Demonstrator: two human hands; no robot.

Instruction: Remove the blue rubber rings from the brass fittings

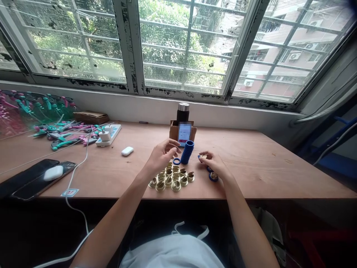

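My left hand (162,154) hovers over a cluster of several gold metal caps (171,178) on the wooden table (259,167). Its fingers are curled and pinched near a loose blue ring (176,161); whether they hold anything is unclear. A tall stack of blue rings (187,152) stands just right of that hand. My right hand (214,163) rests on the table to the right of the stack, its fingers pinched on a blue-ringed gold cap (202,157). Finished blue-and-gold pieces (213,176) lie by its wrist.
A phone (184,134) leans in a cardboard stand before a dark flask (183,111). White earbud case (127,150), power strip (109,135) with cable, pink and teal clips (60,134), two dark phones (33,178) with a white case (53,172) lie to the left. Windows run behind.
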